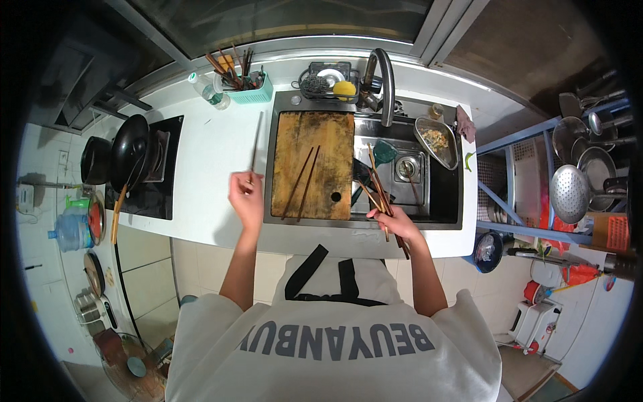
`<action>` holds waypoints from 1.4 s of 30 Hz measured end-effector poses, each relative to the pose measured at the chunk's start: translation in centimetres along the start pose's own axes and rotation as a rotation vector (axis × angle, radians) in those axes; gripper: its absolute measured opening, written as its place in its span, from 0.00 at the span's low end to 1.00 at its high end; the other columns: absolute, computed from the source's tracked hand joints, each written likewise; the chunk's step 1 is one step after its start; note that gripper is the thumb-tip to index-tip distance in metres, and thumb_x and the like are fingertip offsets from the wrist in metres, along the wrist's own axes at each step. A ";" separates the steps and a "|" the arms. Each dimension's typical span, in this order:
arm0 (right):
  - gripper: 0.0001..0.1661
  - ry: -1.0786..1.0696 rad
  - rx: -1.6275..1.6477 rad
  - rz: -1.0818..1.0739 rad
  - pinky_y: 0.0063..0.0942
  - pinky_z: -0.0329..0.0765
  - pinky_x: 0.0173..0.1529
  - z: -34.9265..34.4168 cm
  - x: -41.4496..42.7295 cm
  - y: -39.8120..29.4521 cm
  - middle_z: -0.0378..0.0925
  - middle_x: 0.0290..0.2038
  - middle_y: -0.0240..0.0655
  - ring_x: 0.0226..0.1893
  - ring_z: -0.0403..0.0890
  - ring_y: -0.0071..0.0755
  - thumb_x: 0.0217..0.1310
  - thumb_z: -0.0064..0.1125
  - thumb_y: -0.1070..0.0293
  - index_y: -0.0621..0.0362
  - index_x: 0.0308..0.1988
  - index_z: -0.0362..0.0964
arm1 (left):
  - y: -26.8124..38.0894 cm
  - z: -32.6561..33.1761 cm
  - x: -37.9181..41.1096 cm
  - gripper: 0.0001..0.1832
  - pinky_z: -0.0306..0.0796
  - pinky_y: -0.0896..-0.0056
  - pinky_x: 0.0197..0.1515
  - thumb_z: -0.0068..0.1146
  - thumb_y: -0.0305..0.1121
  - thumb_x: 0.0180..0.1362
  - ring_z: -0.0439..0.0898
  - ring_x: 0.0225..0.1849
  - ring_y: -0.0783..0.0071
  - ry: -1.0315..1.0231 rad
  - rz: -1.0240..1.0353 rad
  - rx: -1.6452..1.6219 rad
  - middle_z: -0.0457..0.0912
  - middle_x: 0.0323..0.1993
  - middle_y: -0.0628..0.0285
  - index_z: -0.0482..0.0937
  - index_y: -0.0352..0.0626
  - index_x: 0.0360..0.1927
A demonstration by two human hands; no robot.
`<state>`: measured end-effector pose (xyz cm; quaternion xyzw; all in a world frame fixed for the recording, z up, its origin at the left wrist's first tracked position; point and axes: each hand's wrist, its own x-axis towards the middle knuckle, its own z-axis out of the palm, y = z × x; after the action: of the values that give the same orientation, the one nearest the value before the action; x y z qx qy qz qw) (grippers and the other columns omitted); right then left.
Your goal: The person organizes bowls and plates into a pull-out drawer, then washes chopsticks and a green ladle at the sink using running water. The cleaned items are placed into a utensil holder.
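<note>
My left hand (246, 201) is above the white counter, left of the sink, its fingers closed on a thin chopstick (257, 140) that points away from me. A bundle of several wooden chopsticks (380, 188) is gripped in my right hand (398, 223) at the sink's front rim. Their far ends fan out over the basin. Two dark chopsticks (306, 181) lie side by side on a stained wooden cutting board (329, 135), which covers the left part of the sink (442, 201). One more chopstick (413, 186) rests in the basin near the drain.
A green utensil (385, 152) lies in the basin below a tall faucet (387, 85). A corner strainer (419, 128) holds food scraps. Behind are a green utensil basket (256, 93), a plastic bottle (208, 90) and a black rack (329, 68). A wok (130, 145) stands on the left cooktop.
</note>
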<state>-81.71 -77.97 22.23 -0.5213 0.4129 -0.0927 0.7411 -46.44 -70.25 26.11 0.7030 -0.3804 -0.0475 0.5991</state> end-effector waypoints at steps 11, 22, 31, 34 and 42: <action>0.15 -0.123 0.339 0.007 0.16 0.54 0.18 1.5 -0.5 -4.3 0.63 0.16 0.26 0.14 0.57 0.14 0.60 0.44 0.67 0.64 0.39 0.73 | -7.1 0.6 -8.4 0.12 0.71 0.63 0.27 0.59 0.29 0.50 0.77 0.29 0.55 -0.609 0.235 0.623 0.75 0.37 0.55 0.76 0.43 0.40; 0.21 -0.293 0.344 0.015 0.18 0.58 0.19 3.4 1.4 -5.2 0.68 0.20 0.32 0.15 0.61 0.20 0.61 0.37 0.63 0.67 0.31 0.73 | 8.5 6.6 -5.6 0.26 0.73 0.68 0.40 0.35 0.49 0.67 0.75 0.40 0.75 -1.026 -0.733 -0.632 0.74 0.48 0.61 0.70 0.38 0.54; 0.20 -0.297 -0.028 -0.215 0.24 0.70 0.34 4.7 2.5 -6.6 0.73 0.23 0.35 0.25 0.72 0.26 0.60 0.37 0.65 0.67 0.27 0.72 | 10.9 9.8 -5.2 0.19 0.71 0.82 0.20 0.39 0.46 0.67 0.76 0.25 0.82 -1.139 -0.672 -0.621 0.79 0.37 0.59 0.71 0.43 0.50; 0.17 -0.261 -0.014 -0.208 0.24 0.72 0.33 5.2 2.8 -5.5 0.75 0.24 0.36 0.25 0.75 0.27 0.64 0.40 0.66 0.67 0.29 0.71 | 11.8 9.8 -5.0 0.16 0.70 0.75 0.20 0.39 0.43 0.67 0.74 0.20 0.76 -0.990 -0.978 -0.552 0.80 0.36 0.54 0.70 0.41 0.32; 0.39 0.090 0.550 0.075 0.27 0.73 0.46 3.3 2.5 -0.2 0.76 0.38 0.38 0.39 0.77 0.27 0.65 0.32 0.36 0.63 0.51 0.68 | 5.6 10.4 -4.2 0.13 0.69 0.61 0.42 0.37 0.41 0.68 0.66 0.25 0.74 -0.299 -0.875 -1.028 0.60 0.22 0.68 0.62 0.46 0.30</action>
<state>-77.69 -77.14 21.44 -0.2804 0.4236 -0.1969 0.8386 -57.50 -76.11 26.50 0.4045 -0.0694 -0.5557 0.7230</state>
